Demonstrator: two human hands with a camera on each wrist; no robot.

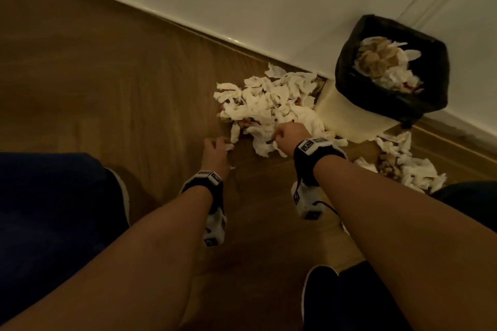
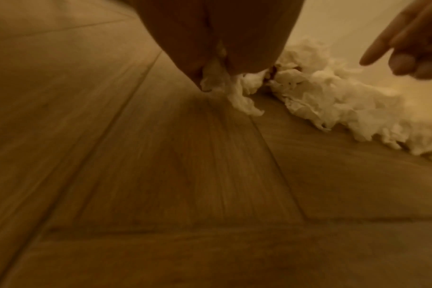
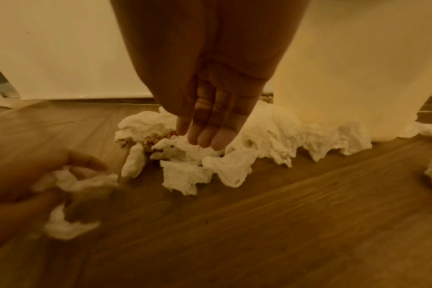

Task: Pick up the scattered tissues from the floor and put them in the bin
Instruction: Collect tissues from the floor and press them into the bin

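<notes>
Crumpled white tissues lie in a pile (image 1: 266, 105) on the wooden floor beside the bin (image 1: 347, 115), a white tub with a black liner (image 1: 349, 62) that holds used tissues. My left hand (image 1: 222, 145) is at the pile's near left edge and pinches a tissue (image 2: 237, 95), also seen bunched in its fingers (image 3: 72, 183). My right hand (image 1: 286, 134) hovers over the near side of the pile, its fingers (image 3: 205, 134) hanging fairly straight with the tips on a tissue (image 3: 183, 150). It holds nothing.
A second heap of tissues (image 1: 411, 166) lies to the right of the bin, near my right knee. A white wall and skirting (image 1: 204, 32) run behind the pile and bin. My shoes (image 1: 320, 285) and dark trousers (image 1: 48, 209) border the bare floor in front.
</notes>
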